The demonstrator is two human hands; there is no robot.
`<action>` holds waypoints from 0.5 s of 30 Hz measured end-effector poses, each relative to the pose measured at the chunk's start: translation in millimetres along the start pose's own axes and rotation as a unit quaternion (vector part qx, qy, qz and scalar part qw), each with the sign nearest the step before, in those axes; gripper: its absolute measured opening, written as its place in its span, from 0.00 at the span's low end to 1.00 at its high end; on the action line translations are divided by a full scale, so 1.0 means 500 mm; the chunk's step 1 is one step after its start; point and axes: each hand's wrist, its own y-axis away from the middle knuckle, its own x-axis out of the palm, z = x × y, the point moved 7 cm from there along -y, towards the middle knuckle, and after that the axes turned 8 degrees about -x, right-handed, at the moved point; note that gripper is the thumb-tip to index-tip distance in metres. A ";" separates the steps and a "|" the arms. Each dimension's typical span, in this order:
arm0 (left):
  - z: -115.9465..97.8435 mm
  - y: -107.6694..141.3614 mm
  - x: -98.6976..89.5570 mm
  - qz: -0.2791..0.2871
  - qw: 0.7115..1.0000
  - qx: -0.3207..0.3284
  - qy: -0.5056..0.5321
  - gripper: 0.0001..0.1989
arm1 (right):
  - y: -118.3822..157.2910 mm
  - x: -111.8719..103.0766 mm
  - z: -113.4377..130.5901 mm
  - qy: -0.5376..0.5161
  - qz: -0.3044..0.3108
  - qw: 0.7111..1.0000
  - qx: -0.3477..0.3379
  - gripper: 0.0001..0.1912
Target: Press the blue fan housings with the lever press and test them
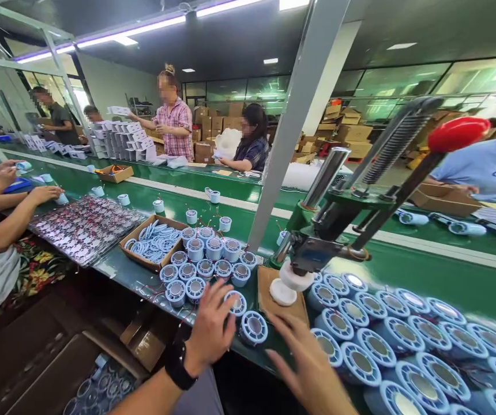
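Note:
My left hand (211,325), with a black watch on the wrist, is open with fingers spread at the front edge of a cluster of blue round housings. Just right of its fingers stands one blue housing (236,303); I cannot tell if they touch. Another blue round housing (254,328), with a grey disc in its top, sits between my two hands. To its right my right hand (306,357) is open, fingers apart, holding nothing. Ahead of it a lever press with a red knob (458,135) stands over a white round pad (283,292) on a cardboard sheet (267,282).
Many blue housings (378,349) with thin wires crowd the right side. A cardboard box (157,262) of blue rings lies at the left, beside a tray of metal parts (86,227). A slanted grey post (291,115) rises ahead. Co-workers' hands (47,195) work at the far left.

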 end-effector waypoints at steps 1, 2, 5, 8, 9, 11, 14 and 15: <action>0.019 0.005 -0.009 -0.030 0.998 -0.035 -0.050 0.24 | -0.031 0.041 0.043 0.006 0.024 1.000 -0.016 0.29; 0.037 0.012 -0.013 -0.048 0.993 -0.062 -0.090 0.25 | -0.061 0.076 0.077 0.015 0.049 0.998 -0.023 0.32; 0.072 0.042 -0.001 -0.052 0.986 -0.083 -0.135 0.28 | -0.126 0.128 0.123 0.042 0.114 0.993 -0.002 0.35; 0.066 0.074 0.022 -0.038 0.993 -0.050 -0.104 0.33 | -0.144 0.132 0.124 0.039 0.161 0.986 0.025 0.34; 0.056 0.082 0.028 -0.033 0.995 -0.038 -0.087 0.34 | -0.143 0.130 0.121 0.034 0.173 0.984 0.036 0.35; 0.032 0.092 0.034 -0.027 0.998 -0.027 -0.049 0.36 | -0.141 0.126 0.116 0.023 0.195 0.979 0.054 0.39; 0.008 0.091 0.035 -0.014 0.999 -0.039 0.022 0.34 | -0.149 0.122 0.116 0.009 0.208 0.976 0.057 0.42; 0.004 0.088 0.034 -0.008 0.998 -0.043 0.049 0.32 | -0.155 0.121 0.117 0.004 0.208 0.977 0.054 0.41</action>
